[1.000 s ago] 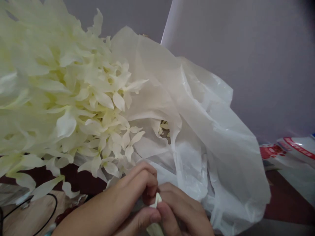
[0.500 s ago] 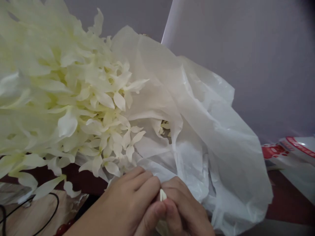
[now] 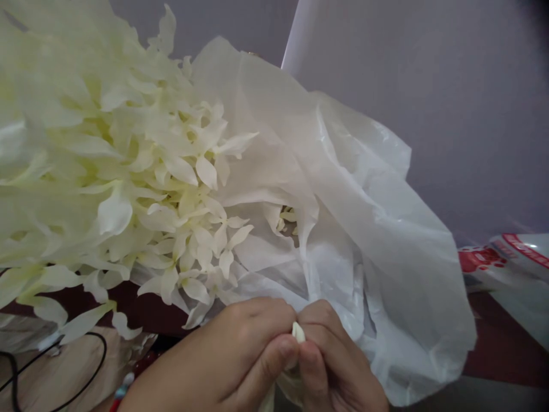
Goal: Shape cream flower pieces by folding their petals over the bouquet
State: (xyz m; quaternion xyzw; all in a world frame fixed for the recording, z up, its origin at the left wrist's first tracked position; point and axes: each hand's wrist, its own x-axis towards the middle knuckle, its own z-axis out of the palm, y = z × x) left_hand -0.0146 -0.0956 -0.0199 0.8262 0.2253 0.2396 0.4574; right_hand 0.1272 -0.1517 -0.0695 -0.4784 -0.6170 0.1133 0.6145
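My left hand (image 3: 244,349) and my right hand (image 3: 334,355) meet at the bottom middle, thumbs side by side. Both are closed on a small cream flower piece (image 3: 298,332), whose pointed tip shows between the fingers. A pale part of it seems to hang below the thumbs, mostly hidden by them. Beyond my left hand spreads a big mass of cream artificial flowers (image 3: 171,171) with twisted petals. In front of my right hand lies a crumpled white plastic bag (image 3: 386,246); through an opening in it, more small cream pieces (image 3: 288,217) show.
A dark red surface (image 3: 493,337) lies under the bag. At the right edge is a white package with a red print (image 3: 484,258). A black cable (image 3: 100,366) curls at the lower left over a light brown surface. A pale wall (image 3: 463,114) stands behind.
Both hands have shifted slightly to the right together, still holding the small flower piece. A beaded bracelet on the left wrist shows more clearly. The flowers and bag are nearly unchanged.
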